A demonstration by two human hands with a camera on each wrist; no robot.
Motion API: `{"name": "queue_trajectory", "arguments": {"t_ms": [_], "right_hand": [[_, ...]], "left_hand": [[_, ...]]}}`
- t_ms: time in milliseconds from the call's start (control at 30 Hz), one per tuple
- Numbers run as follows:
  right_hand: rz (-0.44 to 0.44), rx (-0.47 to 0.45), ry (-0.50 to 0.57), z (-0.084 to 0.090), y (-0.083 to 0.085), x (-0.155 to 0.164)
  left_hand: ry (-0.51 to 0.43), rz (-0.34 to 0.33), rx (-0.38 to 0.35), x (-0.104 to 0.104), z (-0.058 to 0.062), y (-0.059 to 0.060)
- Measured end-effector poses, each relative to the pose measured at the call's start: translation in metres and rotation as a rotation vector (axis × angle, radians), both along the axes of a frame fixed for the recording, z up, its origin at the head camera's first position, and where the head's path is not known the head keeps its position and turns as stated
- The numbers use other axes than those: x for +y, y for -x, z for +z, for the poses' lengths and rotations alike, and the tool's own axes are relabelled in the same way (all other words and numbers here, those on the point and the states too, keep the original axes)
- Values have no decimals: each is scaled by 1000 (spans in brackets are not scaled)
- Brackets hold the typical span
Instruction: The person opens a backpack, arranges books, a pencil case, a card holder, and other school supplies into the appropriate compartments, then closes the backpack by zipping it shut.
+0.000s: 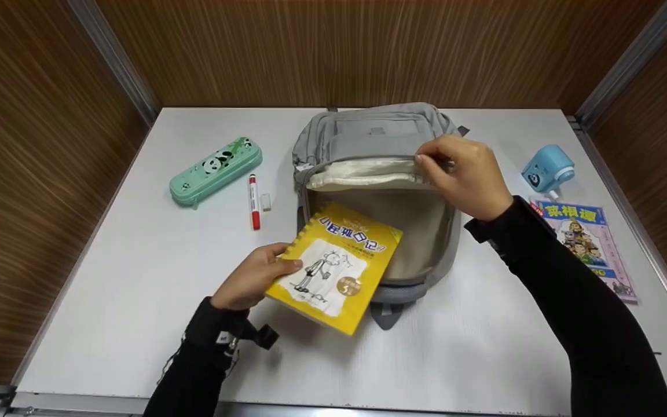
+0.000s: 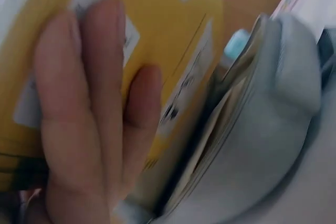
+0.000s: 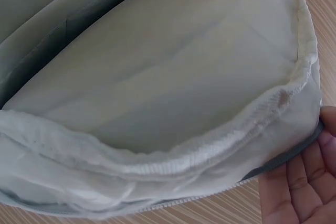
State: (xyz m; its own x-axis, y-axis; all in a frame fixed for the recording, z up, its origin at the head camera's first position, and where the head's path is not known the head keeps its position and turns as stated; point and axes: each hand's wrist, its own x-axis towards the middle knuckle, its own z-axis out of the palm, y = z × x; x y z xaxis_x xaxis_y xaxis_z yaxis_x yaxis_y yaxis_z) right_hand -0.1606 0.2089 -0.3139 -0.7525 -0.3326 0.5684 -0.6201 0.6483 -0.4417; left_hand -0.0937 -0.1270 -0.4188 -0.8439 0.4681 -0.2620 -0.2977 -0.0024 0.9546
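A grey backpack [image 1: 377, 130] lies on the white table with its flap folded back, showing the beige interior [image 1: 420, 231]. My right hand [image 1: 466, 171] pinches the edge of the flap at its right side; in the right wrist view the fingers [image 3: 302, 182] hold the zippered rim below a pale elastic pocket [image 3: 173, 163]. My left hand [image 1: 255, 275] grips a yellow spiral-bound book [image 1: 333, 266] by its left side, thumb on the cover. The book is tilted and overlaps the backpack's opening. In the left wrist view, fingers [image 2: 73, 114] spread across the book's back, beside the backpack's side wall [image 2: 252, 145].
To the left lie a green panda pencil case [image 1: 216, 171], a red-and-white marker [image 1: 254, 202] and a small eraser-like block [image 1: 266, 201]. On the right are a blue panda-marked object [image 1: 548, 168] and a pink comic book [image 1: 591, 246]. Wood-grain panels [image 1: 368, 52] enclose the table.
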Motion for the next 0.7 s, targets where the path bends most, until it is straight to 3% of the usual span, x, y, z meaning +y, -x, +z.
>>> {"name": "queue_trajectory", "arguments": {"t_ms": [100,300,467,633,700], "right_hand": [[13,-5,-2,0,-2,0],[46,47,-23,-2,-3,4],[80,90,-34,-5,-3,5],[104,98,-52,-7,-5,7],[111,98,-61,-8,-5,8]], "left_hand": [[3,50,-5,21,-1,15],[51,212,-16,55,-6,53],[54,301,45,74,-15,79],[68,361,124,82,-18,97],[145,368,176,83,-20,104]]}}
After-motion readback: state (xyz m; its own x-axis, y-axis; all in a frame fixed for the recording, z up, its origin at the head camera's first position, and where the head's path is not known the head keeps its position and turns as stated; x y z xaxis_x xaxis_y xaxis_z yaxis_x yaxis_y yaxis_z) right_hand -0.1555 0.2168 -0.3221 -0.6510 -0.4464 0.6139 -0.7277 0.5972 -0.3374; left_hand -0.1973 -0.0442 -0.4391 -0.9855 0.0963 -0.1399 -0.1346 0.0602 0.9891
